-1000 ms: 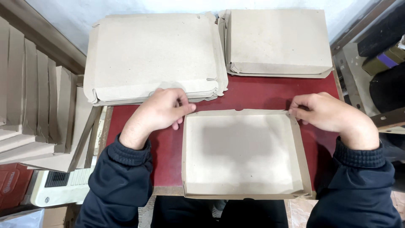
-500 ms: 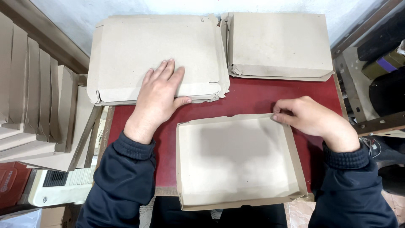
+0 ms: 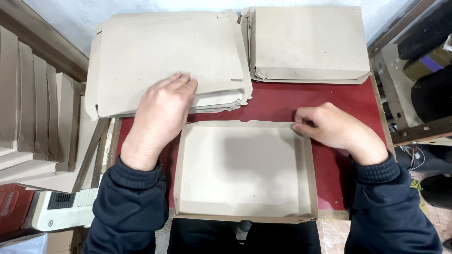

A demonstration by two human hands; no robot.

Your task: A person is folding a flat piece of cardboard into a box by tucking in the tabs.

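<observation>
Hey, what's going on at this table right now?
A person is working with cardboard on a red table. The right hand pinches the far edge of a shallow cardboard tray in front of them. The left hand lies flat on a stack of flat cardboard sheets behind it.

Single head-worn view, looking steeply down from above and close in. Faces a red table (image 3: pixel 278 101) with the wall edge along the top of frame, left hand (image 3: pixel 157 120) and right hand (image 3: pixel 332 127) low in frame. No second view to overlap with.
</observation>
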